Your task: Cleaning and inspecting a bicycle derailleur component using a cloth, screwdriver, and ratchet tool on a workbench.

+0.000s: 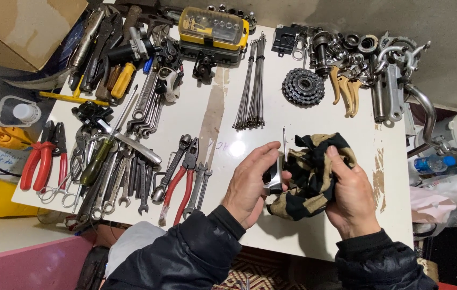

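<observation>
Hands over the white surface [303, 236], left hand [250, 185] closed around a small shiny metal part [274, 180] with a thin rod rising from it, right hand [349, 201] gripping a black-and-tan rag [309, 172] pressed against that part, bundle of spokes [252, 86], sprocket cluster [303, 86] and red-handled pliers [177, 188] lying nearby.

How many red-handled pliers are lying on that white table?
2. One pair of red-handled pliers lies at the table's left edge. The other pair lies near the front edge, just left of the left hand. More could be hidden under the wrenches.
</observation>
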